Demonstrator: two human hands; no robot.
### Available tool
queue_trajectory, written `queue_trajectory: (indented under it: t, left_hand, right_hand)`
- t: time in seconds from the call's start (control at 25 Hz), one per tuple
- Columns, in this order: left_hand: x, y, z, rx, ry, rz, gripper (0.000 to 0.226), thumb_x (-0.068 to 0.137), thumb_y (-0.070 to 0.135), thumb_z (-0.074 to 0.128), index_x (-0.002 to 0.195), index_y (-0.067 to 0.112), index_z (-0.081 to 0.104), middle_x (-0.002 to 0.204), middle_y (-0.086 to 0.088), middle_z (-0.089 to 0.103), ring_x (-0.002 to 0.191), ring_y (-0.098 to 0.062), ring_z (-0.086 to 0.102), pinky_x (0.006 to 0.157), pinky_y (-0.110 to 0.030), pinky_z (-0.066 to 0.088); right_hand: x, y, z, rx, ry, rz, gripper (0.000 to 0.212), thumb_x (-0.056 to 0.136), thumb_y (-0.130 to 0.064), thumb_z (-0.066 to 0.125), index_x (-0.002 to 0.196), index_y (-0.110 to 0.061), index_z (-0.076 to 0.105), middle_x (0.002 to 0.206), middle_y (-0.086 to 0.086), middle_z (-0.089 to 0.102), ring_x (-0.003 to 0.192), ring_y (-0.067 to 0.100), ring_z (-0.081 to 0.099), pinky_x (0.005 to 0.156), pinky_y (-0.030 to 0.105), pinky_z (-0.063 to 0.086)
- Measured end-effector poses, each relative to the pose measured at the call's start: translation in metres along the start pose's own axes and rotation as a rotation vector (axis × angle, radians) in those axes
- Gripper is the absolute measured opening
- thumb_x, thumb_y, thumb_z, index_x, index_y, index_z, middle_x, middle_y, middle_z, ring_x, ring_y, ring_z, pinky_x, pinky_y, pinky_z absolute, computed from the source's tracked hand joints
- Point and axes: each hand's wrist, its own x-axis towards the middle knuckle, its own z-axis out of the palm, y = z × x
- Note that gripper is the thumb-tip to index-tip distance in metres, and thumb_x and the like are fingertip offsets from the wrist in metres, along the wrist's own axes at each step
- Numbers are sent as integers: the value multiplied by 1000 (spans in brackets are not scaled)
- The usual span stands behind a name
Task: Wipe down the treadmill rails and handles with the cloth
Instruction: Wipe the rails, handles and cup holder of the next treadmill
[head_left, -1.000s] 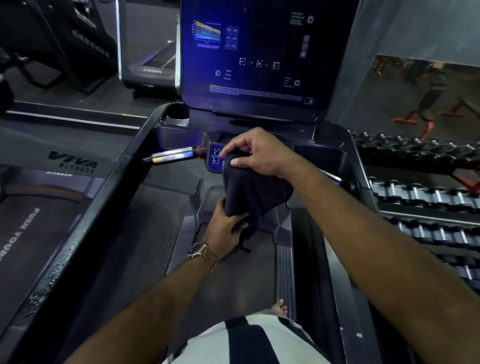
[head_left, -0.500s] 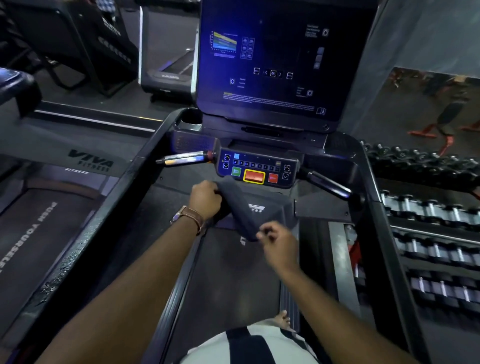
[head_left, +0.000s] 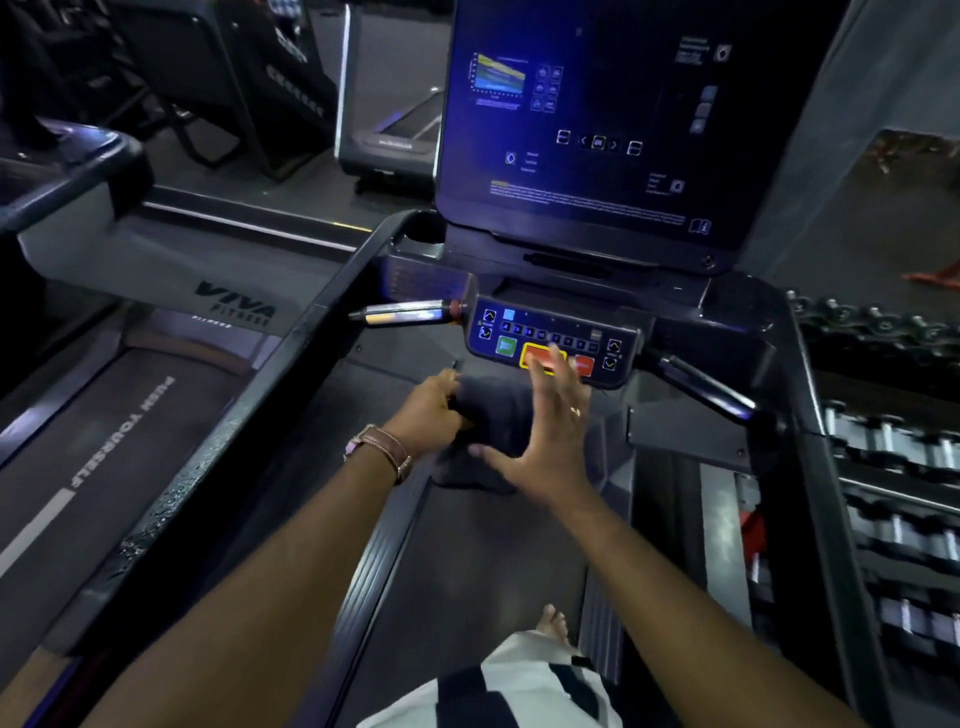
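Dim gym floor; neighbouring treadmill to the left, dumbbell rack (head_left: 893, 447) to the right. Person stands on treadmill belt (head_left: 467, 571), lit console screen (head_left: 597, 119) ahead. Dark cloth (head_left: 488, 415) bunched just below the control panel (head_left: 550, 345), gripped by left hand (head_left: 431, 405), fingers curled into it. Right hand (head_left: 545, 441) spread, fingers apart, hovering over cloth, holding nothing.

Risk: right fingertips lie close under the red stop button (head_left: 540, 358) and green start key (head_left: 505, 345); a stray press could start the belt underfoot. Cloth, loosely bunched, may slip. Left handle (head_left: 405, 313) and side rail (head_left: 291, 374) look unwiped.
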Motion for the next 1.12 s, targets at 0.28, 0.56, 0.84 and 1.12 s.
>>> queue_trajectory:
  t: [0.28,0.56,0.84,1.12]
  left_hand:
    - [2,-8,-12,-548,248,-107,37,85,-14,62,115,7,63,102,5,72,93,-4,65,86,-22,51]
    - [-31,-52,-51,-661,451,-239,70,79,-14,67,141,14,48,139,-10,56,127,-25,53,107,-39,44]
    - [-113,-71,-45,-517,739,-391,89,71,-17,73,145,25,46,145,5,50,132,-9,48,103,-28,45]
    - [-203,-92,-31,-171,1278,-594,104,57,13,88,146,35,40,142,7,46,130,-6,46,109,-24,38]
  right_hand:
    - [76,-5,26,886,-333,432,53,61,-27,93,104,-8,69,102,9,75,95,25,70,94,54,53]
    - [102,-10,83,1417,-708,892,36,79,-11,71,114,-13,66,109,11,73,95,24,71,85,37,57]
    - [79,-74,136,1131,-973,234,83,74,16,70,140,-30,48,134,-2,60,121,16,61,97,42,54]
    - [32,-159,164,767,-1135,-464,87,66,-2,86,140,-32,51,116,9,42,111,11,49,102,6,35]
